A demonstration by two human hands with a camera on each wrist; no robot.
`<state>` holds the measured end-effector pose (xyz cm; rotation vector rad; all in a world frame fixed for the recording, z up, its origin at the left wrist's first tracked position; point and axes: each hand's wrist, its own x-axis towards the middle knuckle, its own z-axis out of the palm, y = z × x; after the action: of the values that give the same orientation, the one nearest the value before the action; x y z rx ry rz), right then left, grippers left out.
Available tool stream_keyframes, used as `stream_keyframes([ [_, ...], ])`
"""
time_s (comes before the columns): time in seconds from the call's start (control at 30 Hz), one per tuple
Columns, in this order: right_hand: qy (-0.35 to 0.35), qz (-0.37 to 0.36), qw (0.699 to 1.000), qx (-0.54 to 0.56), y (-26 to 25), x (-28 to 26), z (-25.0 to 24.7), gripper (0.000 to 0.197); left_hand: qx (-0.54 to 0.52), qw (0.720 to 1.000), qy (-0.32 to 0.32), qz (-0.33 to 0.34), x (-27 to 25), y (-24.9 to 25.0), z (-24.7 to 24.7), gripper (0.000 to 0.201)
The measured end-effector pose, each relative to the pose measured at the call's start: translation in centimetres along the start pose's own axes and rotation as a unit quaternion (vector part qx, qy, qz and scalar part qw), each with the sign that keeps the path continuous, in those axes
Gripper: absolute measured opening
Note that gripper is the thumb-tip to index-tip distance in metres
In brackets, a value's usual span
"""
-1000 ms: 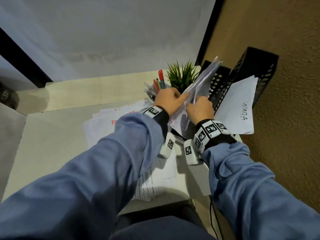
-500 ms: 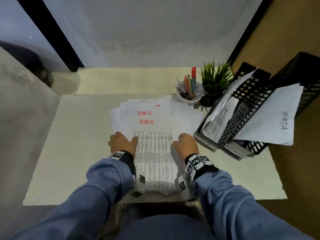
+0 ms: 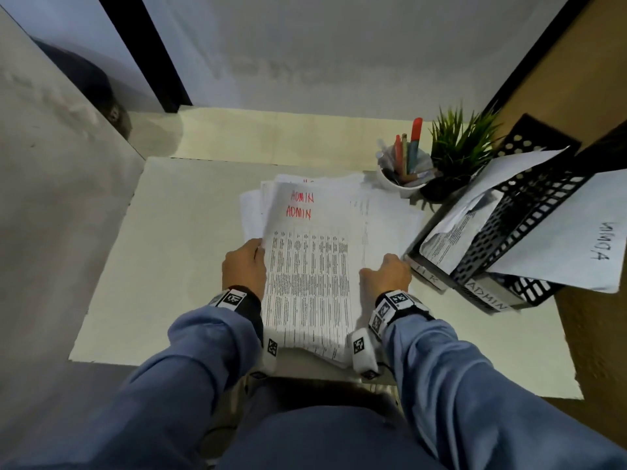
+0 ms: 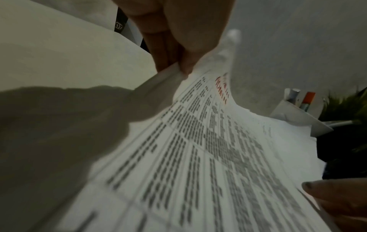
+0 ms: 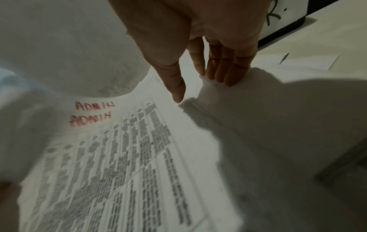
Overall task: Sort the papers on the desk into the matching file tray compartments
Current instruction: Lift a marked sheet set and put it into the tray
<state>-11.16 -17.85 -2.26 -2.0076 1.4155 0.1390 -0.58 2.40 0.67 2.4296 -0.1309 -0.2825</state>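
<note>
A loose stack of printed papers (image 3: 307, 266) lies mid-desk, and its top sheets carry "ADMIN" in red. My left hand (image 3: 259, 247) pinches the stack's left edge between thumb and fingers (image 4: 178, 69). My right hand (image 3: 366, 271) holds the right edge, with the thumb (image 5: 177, 92) on top and the fingers (image 5: 224, 75) at the lifted edge. The black perforated file tray (image 3: 529, 212) stands at the right. Its front labels read "H.R" (image 3: 428, 274) and "ADMIN" (image 3: 488, 297). Printed sheets (image 3: 451, 232) sit in the H.R slot. A white sheet (image 3: 576, 239) marked ADMIN leans out of the other slot.
A white cup of pens (image 3: 402, 173) and a small green plant (image 3: 461, 147) stand behind the stack, left of the tray. A brown wall (image 3: 597, 79) runs along the right. The pale desk mat (image 3: 169, 249) is bare on the left.
One second ago both hands were pushing papers into the tray. They came back to the stack on the desk and now grip its two side edges, which are slightly lifted.
</note>
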Motion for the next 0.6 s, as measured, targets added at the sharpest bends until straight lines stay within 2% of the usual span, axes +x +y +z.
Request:
stream_keyframes([
  [0.07,-0.001,-0.008,0.998,0.062,0.2,0.2,-0.2,0.02,-0.056,0.997,0.024,0.051,-0.5,0.0,-0.3,0.027],
  [0.13,-0.028,-0.008,0.988,0.15,0.1,0.1,-0.8,0.024,-0.121,0.989,0.035,0.08,-0.9,0.2,-0.4,0.02],
  [0.17,-0.046,-0.012,0.975,0.219,-0.2,-0.2,-1.5,0.03,-0.151,0.985,0.034,0.073,-1.1,0.5,-0.4,0.019],
  [0.23,-0.097,0.016,0.924,0.371,-0.7,-0.9,-2.7,0.062,-0.207,0.978,0.013,0.027,-1.1,1.0,-0.2,0.019],
  [0.27,-0.107,0.026,0.902,0.418,-0.8,-0.9,-2.9,0.064,-0.24,0.971,-0.004,0.008,-1.0,1.2,0.0,0.017],
  [0.33,-0.114,0.032,0.892,0.436,-1.2,-0.8,-3.0,0.042,-0.294,0.955,-0.033,-0.018,-0.7,1.3,0.3,0.012],
  [0.47,-0.075,0.029,0.909,0.409,-1.1,-0.3,-3.3,0.014,-0.387,0.915,-0.044,-0.104,0.1,0.9,0.7,0.011],
  [0.57,-0.066,0.035,0.9,0.43,-0.8,-0.5,-3.8,0.002,-0.347,0.929,-0.02,-0.128,1.0,0.1,0.9,0.008],
  [0.6,-0.062,0.041,0.899,0.431,-0.4,-0.3,-3.6,0.008,-0.337,0.931,-0.014,-0.137,1.3,-0.3,0.9,0.008],
])
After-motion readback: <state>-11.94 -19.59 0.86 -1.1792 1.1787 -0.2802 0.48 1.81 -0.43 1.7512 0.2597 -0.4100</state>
